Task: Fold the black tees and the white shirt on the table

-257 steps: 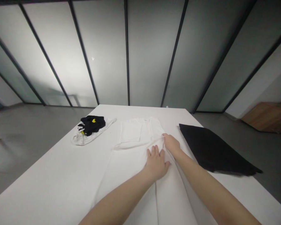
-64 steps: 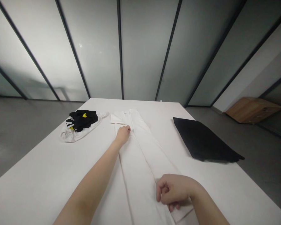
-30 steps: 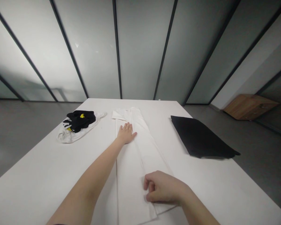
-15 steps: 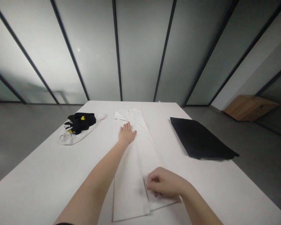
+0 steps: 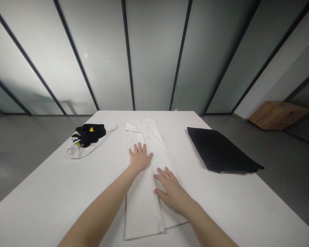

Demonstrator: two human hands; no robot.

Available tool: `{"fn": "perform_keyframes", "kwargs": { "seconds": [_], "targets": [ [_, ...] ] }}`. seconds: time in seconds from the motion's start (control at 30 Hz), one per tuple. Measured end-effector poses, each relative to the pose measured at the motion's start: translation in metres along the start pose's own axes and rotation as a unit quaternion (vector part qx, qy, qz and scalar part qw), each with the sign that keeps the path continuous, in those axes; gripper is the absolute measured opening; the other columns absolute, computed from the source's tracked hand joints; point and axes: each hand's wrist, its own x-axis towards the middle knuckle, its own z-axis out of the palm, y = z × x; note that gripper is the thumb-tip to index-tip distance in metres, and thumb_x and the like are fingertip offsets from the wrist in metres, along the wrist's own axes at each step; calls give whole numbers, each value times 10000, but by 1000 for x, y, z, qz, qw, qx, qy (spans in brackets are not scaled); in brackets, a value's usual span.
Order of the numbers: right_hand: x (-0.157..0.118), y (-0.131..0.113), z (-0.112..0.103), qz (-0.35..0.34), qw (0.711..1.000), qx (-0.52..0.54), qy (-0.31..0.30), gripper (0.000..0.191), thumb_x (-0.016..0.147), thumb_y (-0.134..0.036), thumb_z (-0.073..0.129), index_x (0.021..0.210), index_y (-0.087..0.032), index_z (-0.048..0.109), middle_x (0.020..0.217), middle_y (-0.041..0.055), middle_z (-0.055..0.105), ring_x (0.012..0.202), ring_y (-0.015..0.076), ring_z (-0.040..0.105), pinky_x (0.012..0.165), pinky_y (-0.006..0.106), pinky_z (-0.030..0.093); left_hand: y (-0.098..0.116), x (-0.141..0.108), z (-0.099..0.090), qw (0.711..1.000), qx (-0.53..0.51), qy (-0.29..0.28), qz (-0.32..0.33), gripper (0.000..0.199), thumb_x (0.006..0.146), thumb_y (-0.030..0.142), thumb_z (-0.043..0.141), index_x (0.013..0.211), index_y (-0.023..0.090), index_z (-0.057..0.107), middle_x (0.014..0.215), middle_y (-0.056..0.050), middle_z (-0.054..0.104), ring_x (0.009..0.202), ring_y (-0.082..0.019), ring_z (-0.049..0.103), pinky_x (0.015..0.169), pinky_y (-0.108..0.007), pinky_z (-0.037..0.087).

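Note:
White trousers (image 5: 143, 212) lie flat and lengthwise on the white table, waist at the far side and the two leg ends near me, slightly spread. My left hand (image 5: 140, 157) rests palm down on the upper part of the left leg, fingers spread. Over the right leg, lower down and beside the gap between the legs, is my right hand (image 5: 172, 192), its fingers apart and nothing held. Part of the right leg is hidden under my right hand and forearm.
On the left of the table (image 5: 51, 192) a bundled black cloth (image 5: 90, 135) with yellow and white marks lies on a crumpled white cloth (image 5: 76, 153). A folded black cloth (image 5: 218, 151) lies at the right edge. A wooden cabinet (image 5: 278, 115) stands beyond, at right.
My left hand has slid slightly toward me along the trousers. The right hand has moved up and its curled fingers have opened out over the right leg.

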Motion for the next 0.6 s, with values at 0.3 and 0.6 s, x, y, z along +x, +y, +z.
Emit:
{"fn": "perform_keyframes", "kwargs": {
  "seconds": [0.3,0.6],
  "targets": [
    [1,-7,0,-58,998,33,0,501,1018,-340,562,1491,-183,615,1662,117,461,1606,315,283,1325,533,202,-21,63,-15,996,18,-35,76,741,1049,621,346,1675,224,341,1745,-179,267,1614,-387,229,1262,-649,154],
    [2,-2,1,-45,999,-12,-2,503,1004,-341,583,1487,-205,622,1712,92,381,1628,333,207,1328,523,164,-23,78,-25,995,26,26,89,549,1061,493,417,1524,225,542,1644,-145,482,1542,-326,387,1239,-543,288]
  ]
}}
